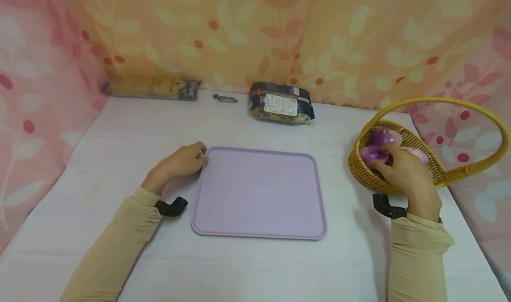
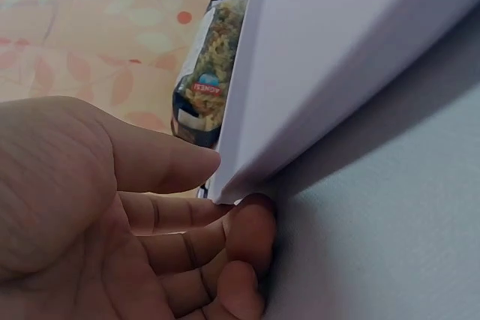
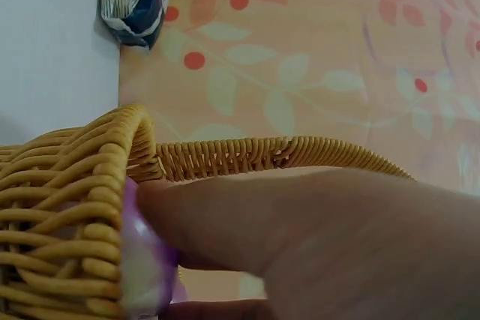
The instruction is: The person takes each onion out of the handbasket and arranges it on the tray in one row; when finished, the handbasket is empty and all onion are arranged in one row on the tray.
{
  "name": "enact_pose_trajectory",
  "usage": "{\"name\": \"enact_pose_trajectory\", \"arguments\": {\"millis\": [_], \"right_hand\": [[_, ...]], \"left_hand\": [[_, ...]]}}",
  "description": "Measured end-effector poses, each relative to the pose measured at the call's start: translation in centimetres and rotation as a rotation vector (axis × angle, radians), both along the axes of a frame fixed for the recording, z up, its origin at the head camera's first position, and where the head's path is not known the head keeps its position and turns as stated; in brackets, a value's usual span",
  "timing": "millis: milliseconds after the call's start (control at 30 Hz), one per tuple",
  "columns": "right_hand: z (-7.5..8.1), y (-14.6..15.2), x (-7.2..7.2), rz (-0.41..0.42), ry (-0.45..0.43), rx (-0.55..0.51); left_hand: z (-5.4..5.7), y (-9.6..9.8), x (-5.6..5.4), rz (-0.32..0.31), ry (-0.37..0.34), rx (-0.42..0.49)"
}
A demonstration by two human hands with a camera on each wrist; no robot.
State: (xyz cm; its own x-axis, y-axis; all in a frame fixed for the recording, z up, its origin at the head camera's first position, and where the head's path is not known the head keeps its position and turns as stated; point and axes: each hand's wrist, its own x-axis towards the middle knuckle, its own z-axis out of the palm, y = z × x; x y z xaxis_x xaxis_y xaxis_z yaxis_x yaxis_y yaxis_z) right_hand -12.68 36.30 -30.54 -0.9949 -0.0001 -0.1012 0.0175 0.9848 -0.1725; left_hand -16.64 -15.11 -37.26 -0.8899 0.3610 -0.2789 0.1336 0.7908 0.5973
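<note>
A flat lilac tray (image 1: 259,193) lies on the white-covered table. At its far left corner my left hand (image 1: 181,161) pinches the rim, with the thumb above and fingertips curled beneath in the left wrist view. On the right stands a yellow wicker basket (image 1: 365,175) with a tall arched handle (image 1: 495,120). My right hand (image 1: 411,171) reaches inside it, thumb and fingers around a glossy purple round item (image 1: 372,154). Another purple item (image 1: 386,137) sits behind that one, and a pink speckled item (image 1: 417,154) is partly hidden by the hand.
Along the back of the table lie a long yellow packet (image 1: 151,88), a small wrapped candy (image 1: 225,99) and a dark pasta bag (image 1: 281,103) with a white label. Patterned curtains (image 1: 239,36) hang behind and at both sides.
</note>
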Motion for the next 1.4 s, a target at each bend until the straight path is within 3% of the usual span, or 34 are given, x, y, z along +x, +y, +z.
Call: {"name": "enact_pose_trajectory", "arguments": {"millis": [400,567,733,833,900,1067,1267,1400], "right_hand": [[-2.3,-0.4,-1.0,-0.072,0.090,-0.053],[-0.9,-0.8,-0.5,-0.072,0.164,-0.032],[1.3,-2.7,0.9,-0.080,0.340,-0.099],[2.3,-4.8,1.4,-0.002,0.439,-0.182],[2.7,-6.4,1.4,0.078,0.459,-0.238],[2.6,-9.9,1.2,0.200,0.340,-0.333],[0.4,-13.4,1.0,0.435,0.261,-0.309],[-0.9,-15.4,0.8,0.532,0.237,-0.386]], "left_hand": [[0.2,0.0,0.0,0.015,-0.067,0.007],[0.2,0.0,0.0,0.017,-0.058,0.012],[-0.2,-0.2,-0.1,0.012,-0.039,0.013],[-0.2,-0.2,-0.1,0.011,-0.037,0.013],[-0.1,-0.3,0.0,0.011,-0.035,0.012],[0.1,-0.3,0.1,0.006,-0.039,0.011],[0.1,-0.3,0.3,-0.005,-0.031,0.009],[0.1,-0.4,0.3,-0.011,-0.022,0.021]]}}
